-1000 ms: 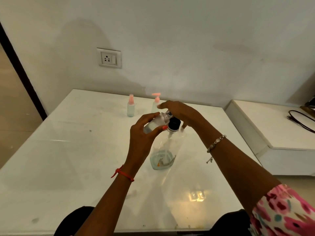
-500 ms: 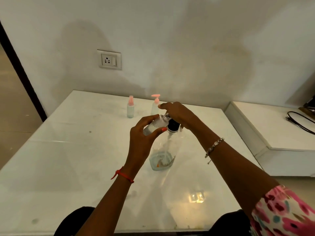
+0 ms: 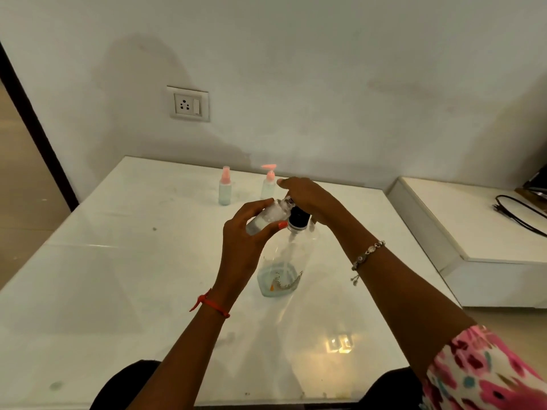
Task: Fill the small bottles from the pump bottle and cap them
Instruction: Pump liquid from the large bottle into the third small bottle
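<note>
Left hand (image 3: 245, 247) has its fingers and thumb wrapped round a small bottle (image 3: 266, 218). It's clear, uncapped and held tilted in the air, with its mouth right up at the spout of the pump bottle (image 3: 284, 261). Right hand (image 3: 307, 196) lies over the pump head with the fingers reaching forward. I can't tell if they hook round it or just press down. The pump bottle stands mid-table (image 3: 118, 276) with only a shallow pool of pale liquid at the bottom.

So I'd call this the filling step. There looks to be something whitish inside the small one, but how full it is, no idea. Next move, I reckon, is steady pushes on the head with the mouth kept lined up at the spout, then a cap. I can't spot a loose cap anywhere, though.

At the back near the wall are a spray-top bottle (image 3: 225, 189) and a pump-top bottle (image 3: 268, 184), both with pink tops on. They look done, and they're well apart from the hands, so nothing's in the way. There's a wall socket (image 3: 189, 104) above, and a low white unit (image 3: 488, 232) with a black cable (image 3: 518, 214) off to the right. My worry is that low liquid level: the pump might just suck air.
</note>
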